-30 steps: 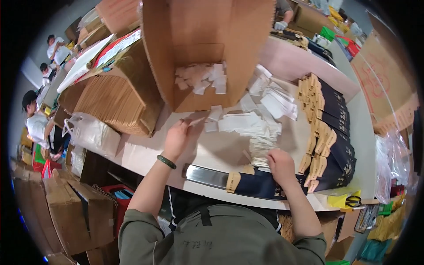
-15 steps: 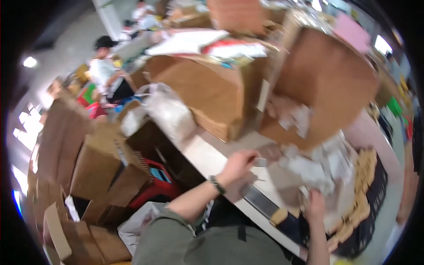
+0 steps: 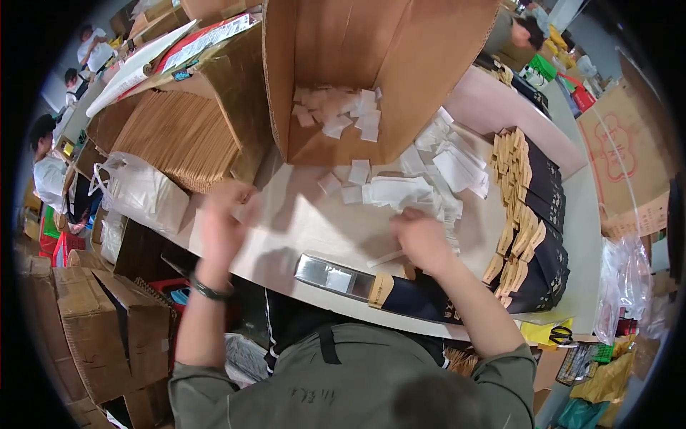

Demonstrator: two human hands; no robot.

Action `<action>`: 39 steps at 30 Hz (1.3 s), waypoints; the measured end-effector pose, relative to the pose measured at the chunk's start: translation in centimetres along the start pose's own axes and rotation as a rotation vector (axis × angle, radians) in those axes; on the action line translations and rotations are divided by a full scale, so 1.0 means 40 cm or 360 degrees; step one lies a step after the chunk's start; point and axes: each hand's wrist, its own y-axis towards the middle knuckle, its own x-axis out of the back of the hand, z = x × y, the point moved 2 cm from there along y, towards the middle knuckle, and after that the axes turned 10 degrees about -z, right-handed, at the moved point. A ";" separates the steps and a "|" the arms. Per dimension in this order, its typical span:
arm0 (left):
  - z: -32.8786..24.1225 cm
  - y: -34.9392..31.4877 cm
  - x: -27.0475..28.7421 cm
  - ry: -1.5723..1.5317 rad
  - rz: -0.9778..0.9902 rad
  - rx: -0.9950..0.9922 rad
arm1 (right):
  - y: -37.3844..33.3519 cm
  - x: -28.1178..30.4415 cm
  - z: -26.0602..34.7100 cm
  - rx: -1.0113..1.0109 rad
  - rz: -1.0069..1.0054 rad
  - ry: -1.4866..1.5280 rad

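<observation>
My left hand [image 3: 227, 214] is raised over the left part of the worktable [image 3: 293, 232]. Motion smears its fingers, so whether it holds anything is unclear. Further right, my right hand [image 3: 423, 242] has its fingers curled together, beside loose white paper slips [image 3: 400, 191]; what lies in them is hidden. Below the hands, along the table's near edge, lies a shiny silver case [image 3: 321, 273] with a small white slip on it. A dark package with a tan top [image 3: 414, 297] adjoins its right end, partly behind my right forearm.
An open cardboard box [image 3: 336, 146] with small white slips inside stands at the back. Left of it, another carton [image 3: 246, 107] holds a dense row of brown card. Dark packages with tan tops [image 3: 539, 236] are stacked on the right, near black scissors [image 3: 561, 334]. A white plastic bag [image 3: 146, 193] sits left.
My view has swung round and levelled over the table. My left hand, which had a small pale piece at its fingertips, has moved away from the right hand.
</observation>
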 end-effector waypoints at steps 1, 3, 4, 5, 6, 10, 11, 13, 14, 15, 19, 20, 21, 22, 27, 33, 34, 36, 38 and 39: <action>0.039 0.042 0.032 0.0200 -0.0160 0.0152 | 0.024 0.012 -0.012 -0.0015 -0.0105 -0.0113; 0.090 0.140 0.071 0.0479 -0.0255 0.0148 | 0.100 0.017 -0.068 -0.0091 -0.0025 -0.0192; 0.141 0.166 0.071 0.0495 -0.0238 0.0207 | 0.120 0.006 -0.093 -0.0172 0.0062 -0.0263; 0.193 0.165 0.071 0.0497 -0.0252 0.0195 | 0.117 -0.014 -0.117 -0.0167 0.0045 -0.0264; 0.256 0.154 0.053 0.0664 0.0105 0.0288 | 0.118 -0.044 -0.140 0.0016 0.0076 -0.0360; 0.301 0.150 0.000 0.0763 0.0366 0.0384 | 0.124 -0.068 -0.136 0.0138 0.0045 -0.0518; 0.282 0.149 0.001 0.0748 0.0371 0.0409 | 0.113 -0.069 -0.122 0.0049 0.0046 -0.0462; 0.269 0.161 0.009 0.0780 0.0467 0.0476 | 0.099 -0.034 -0.061 -0.0186 -0.0015 -0.0242; 0.272 0.166 0.012 0.0897 0.0486 0.0353 | 0.092 -0.008 -0.017 -0.0412 -0.0087 -0.0031; 0.275 0.168 0.009 0.1009 0.0512 0.0222 | 0.075 -0.002 0.023 -0.0416 -0.0043 -0.0010; 0.282 0.156 0.009 0.1118 0.0463 0.0245 | -0.021 -0.037 0.211 -0.0373 0.0355 0.0308; 0.273 0.148 0.014 0.1062 0.0265 0.0234 | -0.051 -0.077 0.224 -0.0328 0.0521 0.0262; 0.264 0.139 0.024 0.1004 0.0065 0.0222 | -0.079 -0.096 0.237 -0.0203 0.0533 0.0234; 0.267 0.127 0.051 0.0795 0.0047 0.0312 | -0.093 -0.105 0.241 -0.0187 0.0524 0.0234; 0.149 -0.096 0.105 -0.0190 -0.0610 0.0926 | -0.100 -0.051 0.240 -0.0435 0.0397 0.0362; 0.051 -0.336 -0.038 -0.0951 0.0061 0.1335 | -0.120 -0.121 0.274 -0.0078 0.0314 0.0430; 0.041 -0.335 -0.043 -0.0963 0.0255 0.1212 | -0.126 -0.104 0.280 -0.0026 0.0226 0.0380; 0.028 -0.324 -0.044 -0.0964 0.0446 0.1099 | -0.146 -0.073 0.272 0.0057 -0.0037 0.0293; -0.005 -0.284 -0.031 -0.1129 0.0783 0.1323 | -0.179 -0.029 0.236 0.0061 -0.0022 0.0325; 0.005 -0.276 -0.027 -0.1124 0.0775 0.1330 | -0.195 -0.012 0.219 0.0059 -0.0014 0.0343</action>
